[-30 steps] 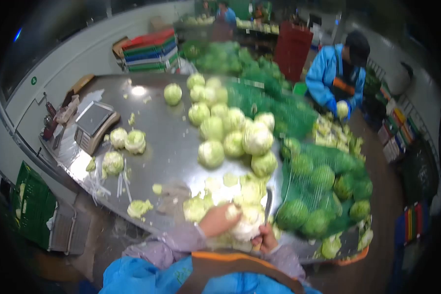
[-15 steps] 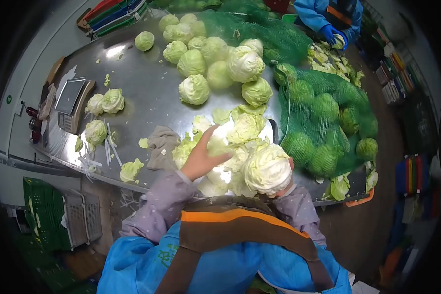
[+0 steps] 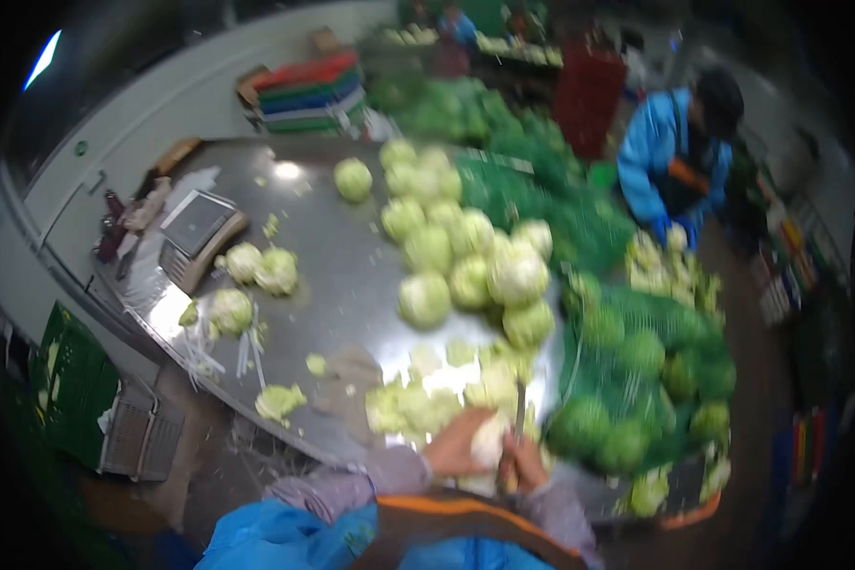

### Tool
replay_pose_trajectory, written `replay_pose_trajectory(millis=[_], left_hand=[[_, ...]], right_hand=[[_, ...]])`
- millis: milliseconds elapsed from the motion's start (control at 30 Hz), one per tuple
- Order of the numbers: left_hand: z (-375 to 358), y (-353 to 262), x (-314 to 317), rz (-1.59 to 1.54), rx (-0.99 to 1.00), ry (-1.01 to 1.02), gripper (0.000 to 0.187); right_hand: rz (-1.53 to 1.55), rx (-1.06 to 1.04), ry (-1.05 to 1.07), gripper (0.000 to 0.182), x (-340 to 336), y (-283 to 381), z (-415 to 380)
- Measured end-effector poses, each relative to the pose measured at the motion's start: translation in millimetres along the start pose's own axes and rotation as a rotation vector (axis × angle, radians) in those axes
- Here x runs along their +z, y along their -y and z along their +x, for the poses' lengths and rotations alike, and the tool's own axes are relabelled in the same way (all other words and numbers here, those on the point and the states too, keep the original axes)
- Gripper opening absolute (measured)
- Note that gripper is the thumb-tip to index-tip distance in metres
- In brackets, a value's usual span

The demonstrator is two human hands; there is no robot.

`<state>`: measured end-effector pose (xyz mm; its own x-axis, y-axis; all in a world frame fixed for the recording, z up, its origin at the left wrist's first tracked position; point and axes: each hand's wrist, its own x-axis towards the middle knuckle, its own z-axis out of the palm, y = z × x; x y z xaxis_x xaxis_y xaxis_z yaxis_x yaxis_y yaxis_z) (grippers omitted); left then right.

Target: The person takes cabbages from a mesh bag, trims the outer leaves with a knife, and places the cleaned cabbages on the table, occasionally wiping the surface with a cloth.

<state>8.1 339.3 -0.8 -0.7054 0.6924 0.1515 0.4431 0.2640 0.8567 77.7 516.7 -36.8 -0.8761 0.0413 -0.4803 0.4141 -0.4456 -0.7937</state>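
Observation:
My left hand is curled against the side of a pale cabbage head near the table's front edge. A knife stands upright in my right hand, its blade pointing away from me beside the cabbage. The fingers of that hand are wrapped round the handle; motion blur softens the details. Just beyond my hands lies a pile of loose cabbage leaves. Farther back, several trimmed cabbage heads sit clustered on the metal table.
Green mesh bags of cabbages occupy the right side. At the left stand a weighing scale and a few heads. A grey cloth lies beside the leaves. A co-worker in blue gloves handles a cabbage at the far right.
My right hand has moved from the cabbage's side to holding a knife upright. My left hand has come off the leaves onto the cabbage. The view has tilted up, showing more background.

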Motion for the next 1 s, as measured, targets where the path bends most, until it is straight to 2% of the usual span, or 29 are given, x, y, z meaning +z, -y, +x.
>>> replay_pose_trajectory(millis=[33,100,133,200,267,367,767,833,900,1000], left_hand=[[-5,11,7,0.066,-0.024,-0.017,0.094],[-13,30,19,0.108,-0.022,-0.073,0.095],[-17,31,20,0.111,-0.051,-0.065,0.097],[-15,30,12,0.123,-0.077,-0.072,0.098],[-10,20,5,0.215,-0.174,0.04,0.103],[-7,16,5,0.272,-0.186,0.13,0.104],[-17,29,22,0.202,-0.147,0.022,0.103],[-17,24,17,0.212,-0.13,0.026,0.094],[-18,20,15,0.198,-0.163,0.036,0.095],[-18,22,18,0.213,-0.16,0.039,0.097]], right_hand=[[-0.058,0.006,0.061,0.044,7,8,-5],[-0.293,0.005,-0.014,0.065,22,9,-7],[-0.306,-0.014,0.009,0.065,20,8,-3],[-0.308,0.026,0.022,0.079,15,9,4],[-0.334,0.027,0.045,0.077,11,12,5],[-0.362,0.06,0.05,0.072,12,14,-3],[-0.359,-0.017,0.026,0.07,0,-9,4],[-0.363,-0.018,0.048,0.069,-3,-15,8],[-0.287,-0.114,0.06,0.067,-7,-22,14],[-0.331,-0.048,0.056,0.066,-4,-14,5]])
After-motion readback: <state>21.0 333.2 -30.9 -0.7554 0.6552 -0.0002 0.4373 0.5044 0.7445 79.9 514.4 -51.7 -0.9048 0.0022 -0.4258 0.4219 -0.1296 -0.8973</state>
